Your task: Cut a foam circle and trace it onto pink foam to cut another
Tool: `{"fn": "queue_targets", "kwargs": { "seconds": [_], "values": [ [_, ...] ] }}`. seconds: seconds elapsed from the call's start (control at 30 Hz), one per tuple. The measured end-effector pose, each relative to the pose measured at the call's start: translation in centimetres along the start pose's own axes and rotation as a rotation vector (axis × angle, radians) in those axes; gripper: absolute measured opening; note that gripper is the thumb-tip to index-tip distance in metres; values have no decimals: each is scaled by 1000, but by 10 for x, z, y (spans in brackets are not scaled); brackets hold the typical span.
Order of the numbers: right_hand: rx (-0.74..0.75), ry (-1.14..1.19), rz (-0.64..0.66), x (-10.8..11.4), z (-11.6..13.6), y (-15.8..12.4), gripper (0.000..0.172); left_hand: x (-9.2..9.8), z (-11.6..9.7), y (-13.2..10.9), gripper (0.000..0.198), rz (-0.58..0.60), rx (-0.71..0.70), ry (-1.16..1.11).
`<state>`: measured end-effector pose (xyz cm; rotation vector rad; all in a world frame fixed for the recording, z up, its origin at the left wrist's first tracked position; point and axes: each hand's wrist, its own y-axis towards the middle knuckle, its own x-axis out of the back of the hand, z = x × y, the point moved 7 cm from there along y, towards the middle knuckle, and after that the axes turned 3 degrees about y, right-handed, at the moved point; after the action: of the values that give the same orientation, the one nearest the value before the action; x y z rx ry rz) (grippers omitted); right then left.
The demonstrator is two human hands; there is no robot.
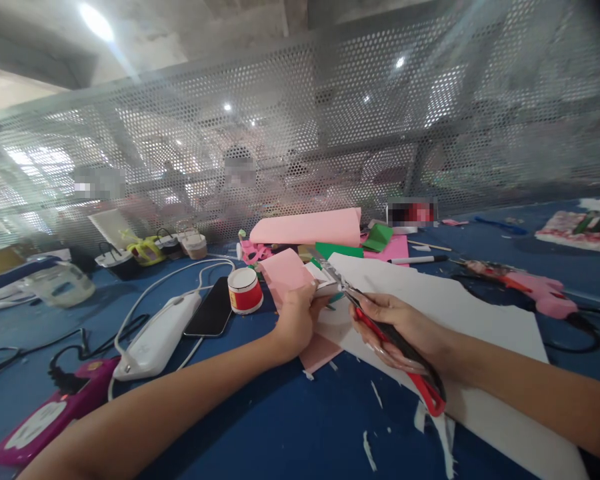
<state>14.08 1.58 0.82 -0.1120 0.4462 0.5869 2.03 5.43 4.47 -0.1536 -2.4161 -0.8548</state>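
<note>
Pliers with red and black handles are gripped in my right hand, their metal head pointing up and left. Close to that head, my left hand pinches a small white piece, perhaps card or foam. The metal head overlaps this piece, but I cannot tell whether its jaws are closed on it. Beneath my left hand lies a pink sheet. A large white sheet spreads under my right hand. Left of my left hand stands a small red and white cup.
A black phone, a white power strip and a magenta device lie at left. Pink glue gun at right. A marker, green paper and rolled pink sheet sit behind. Perforated metal screen closes the back.
</note>
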Motion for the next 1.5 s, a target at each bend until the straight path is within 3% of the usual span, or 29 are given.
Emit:
{"fn": "queue_targets", "kwargs": {
  "seconds": [0.53, 1.27, 1.5],
  "values": [
    [18, 7, -44, 7, -1, 4, 27, 1, 15, 0, 10, -12, 122, 110],
    [-13, 3, -29, 4, -2, 2, 26, -1, 2, -1, 15, 30, -10, 54],
    [-14, -11, -12, 4, -2, 3, 26, 1, 11, -2, 15, -4, 86, 80]
  ]
}}
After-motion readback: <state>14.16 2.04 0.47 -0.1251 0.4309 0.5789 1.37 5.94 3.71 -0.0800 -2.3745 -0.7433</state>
